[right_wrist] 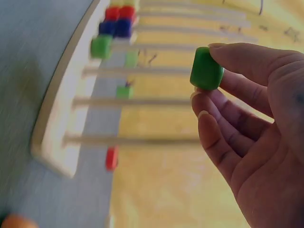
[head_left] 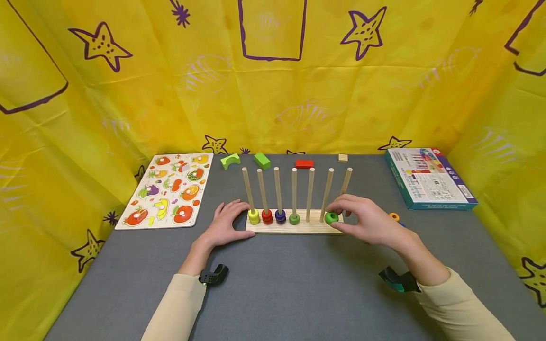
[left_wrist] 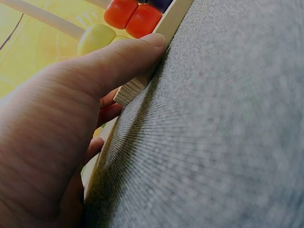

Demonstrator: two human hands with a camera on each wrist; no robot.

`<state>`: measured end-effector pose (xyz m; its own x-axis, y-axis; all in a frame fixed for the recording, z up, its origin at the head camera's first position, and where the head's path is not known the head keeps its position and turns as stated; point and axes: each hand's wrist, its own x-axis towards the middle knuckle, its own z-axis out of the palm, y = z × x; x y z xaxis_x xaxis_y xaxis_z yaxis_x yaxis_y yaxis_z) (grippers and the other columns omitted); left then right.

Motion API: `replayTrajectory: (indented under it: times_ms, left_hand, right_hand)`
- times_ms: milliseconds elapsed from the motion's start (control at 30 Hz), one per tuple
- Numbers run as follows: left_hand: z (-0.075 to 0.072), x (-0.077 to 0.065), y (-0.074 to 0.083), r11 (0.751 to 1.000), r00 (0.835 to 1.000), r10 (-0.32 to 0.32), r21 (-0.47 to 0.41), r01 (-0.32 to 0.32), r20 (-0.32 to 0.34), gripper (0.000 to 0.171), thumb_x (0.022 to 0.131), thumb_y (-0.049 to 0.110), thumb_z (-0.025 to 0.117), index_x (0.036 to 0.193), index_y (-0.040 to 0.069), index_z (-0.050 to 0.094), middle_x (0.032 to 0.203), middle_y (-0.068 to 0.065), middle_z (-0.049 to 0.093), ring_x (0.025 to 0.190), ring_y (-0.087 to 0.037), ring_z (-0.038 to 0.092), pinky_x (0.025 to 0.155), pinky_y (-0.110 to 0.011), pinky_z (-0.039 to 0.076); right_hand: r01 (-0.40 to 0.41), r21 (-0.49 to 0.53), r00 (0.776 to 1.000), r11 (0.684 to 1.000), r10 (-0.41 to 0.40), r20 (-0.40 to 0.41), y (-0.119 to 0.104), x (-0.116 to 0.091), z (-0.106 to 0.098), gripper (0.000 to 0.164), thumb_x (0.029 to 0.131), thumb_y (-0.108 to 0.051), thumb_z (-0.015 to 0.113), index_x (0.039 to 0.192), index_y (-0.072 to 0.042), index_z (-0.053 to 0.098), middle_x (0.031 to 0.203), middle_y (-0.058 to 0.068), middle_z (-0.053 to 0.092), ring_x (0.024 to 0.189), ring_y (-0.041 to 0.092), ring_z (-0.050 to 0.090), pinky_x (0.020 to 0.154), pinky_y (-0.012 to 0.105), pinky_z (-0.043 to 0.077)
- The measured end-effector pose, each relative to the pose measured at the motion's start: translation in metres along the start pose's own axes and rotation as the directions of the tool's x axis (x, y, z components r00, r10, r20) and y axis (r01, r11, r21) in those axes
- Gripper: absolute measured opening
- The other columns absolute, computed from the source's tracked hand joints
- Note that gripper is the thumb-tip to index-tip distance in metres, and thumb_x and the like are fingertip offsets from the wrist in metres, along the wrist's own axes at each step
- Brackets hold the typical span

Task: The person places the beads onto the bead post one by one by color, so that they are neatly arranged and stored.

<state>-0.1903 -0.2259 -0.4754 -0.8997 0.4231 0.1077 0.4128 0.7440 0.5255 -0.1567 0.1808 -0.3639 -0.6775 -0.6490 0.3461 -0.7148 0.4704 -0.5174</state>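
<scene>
A wooden base (head_left: 315,228) with several upright pegs lies across the grey table. On the pegs from the left sit yellow beads (head_left: 253,217), red beads (head_left: 267,217), dark blue beads (head_left: 280,217) and one green bead (head_left: 294,219); the pegs to the right of these are bare. My left hand (head_left: 226,224) holds the base at its left end, the thumb along the front edge. Between thumb and fingers, my right hand (head_left: 368,219) pinches another green bead (right_wrist: 207,69), held off the base near the right-hand pegs.
A fruit puzzle board (head_left: 170,192) lies at the left. Behind the pegs are a green arch block (head_left: 231,161), a green block (head_left: 262,161), a red block (head_left: 304,164) and a small plain block (head_left: 342,158). A game box (head_left: 431,180) is at the right, an orange ring (head_left: 394,216) before it.
</scene>
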Motion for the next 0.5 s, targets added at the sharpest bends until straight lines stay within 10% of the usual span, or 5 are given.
replayTrajectory:
  times_ms: [500]
  left_hand:
    - [0.001,0.000,-0.001,1.000,1.000,0.018,0.007,-0.018,-0.020,0.073,0.079,0.044,0.082,0.138,0.008,0.058,0.144,-0.013,0.054,0.145,-0.036,0.031,0.114,-0.064,0.006]
  right_hand:
    - [0.214,-0.002,0.972,0.977,-0.214,-0.094,-0.042,0.050,-0.005,0.033,0.083,-0.005,0.082,0.114,-0.007,0.071,0.112,0.000,0.065,0.095,0.012,0.059,0.077,0.031,0.053]
